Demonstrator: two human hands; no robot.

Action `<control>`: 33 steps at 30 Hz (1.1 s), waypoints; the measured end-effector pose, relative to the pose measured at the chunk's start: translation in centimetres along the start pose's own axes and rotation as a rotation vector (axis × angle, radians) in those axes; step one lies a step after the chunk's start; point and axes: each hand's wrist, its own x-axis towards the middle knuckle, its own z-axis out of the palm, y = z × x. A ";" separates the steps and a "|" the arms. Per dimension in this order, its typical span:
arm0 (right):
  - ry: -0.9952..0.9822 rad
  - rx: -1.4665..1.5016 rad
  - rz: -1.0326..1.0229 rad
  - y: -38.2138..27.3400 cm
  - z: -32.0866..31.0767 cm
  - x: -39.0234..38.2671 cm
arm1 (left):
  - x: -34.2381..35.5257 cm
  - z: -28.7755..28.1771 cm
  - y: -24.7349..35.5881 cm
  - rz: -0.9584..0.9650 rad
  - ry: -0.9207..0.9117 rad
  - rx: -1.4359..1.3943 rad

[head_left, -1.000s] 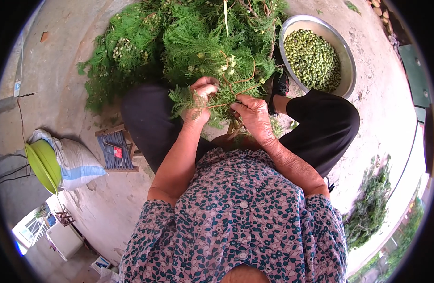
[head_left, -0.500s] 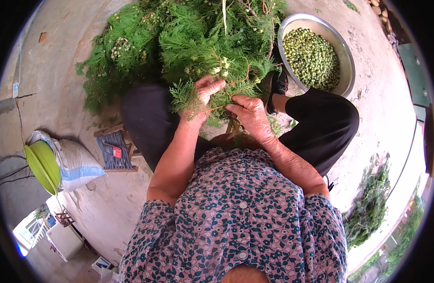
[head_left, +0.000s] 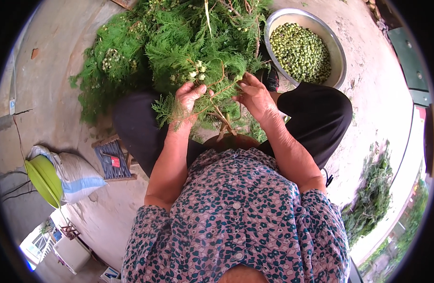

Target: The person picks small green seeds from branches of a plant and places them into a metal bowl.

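Observation:
My left hand (head_left: 187,100) is closed on a leafy conifer branch (head_left: 220,90) between my knees. A cluster of pale green cones (head_left: 197,71) sits just above its fingertips. Opposite it, my right hand (head_left: 257,100) bends its thumb and fingers round a small green cone (head_left: 239,78) at a sprig's tip; the fingers partly hide the grip. Beyond both hands lies a big heap of green conifer branches (head_left: 117,61) with cones among the leaves. To its right stands a wide metal basin (head_left: 339,61) holding many green cones (head_left: 299,52).
A low stool with a woven dark seat (head_left: 112,160) stands by my left knee. Farther left are a lime-green basin (head_left: 42,179) and a white sack (head_left: 80,167). More cut branches (head_left: 370,198) lie on the concrete floor at right.
My right hand has moved away from my left hand and up toward the cone at the sprig's tip. My left hand still holds the branch. The whole view has shifted slightly.

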 end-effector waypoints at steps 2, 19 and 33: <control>-0.159 0.024 -0.010 -0.1 -0.8 1.0 | -0.2 0.4 0.2 -0.002 -0.003 0.010; -0.352 -0.420 -0.167 -2.0 -3.0 0.9 | 0.0 -0.1 0.2 -0.063 0.089 -0.006; 0.057 -1.475 -0.970 -0.9 -3.1 1.5 | 0.1 0.5 -0.8 -0.044 0.104 -0.030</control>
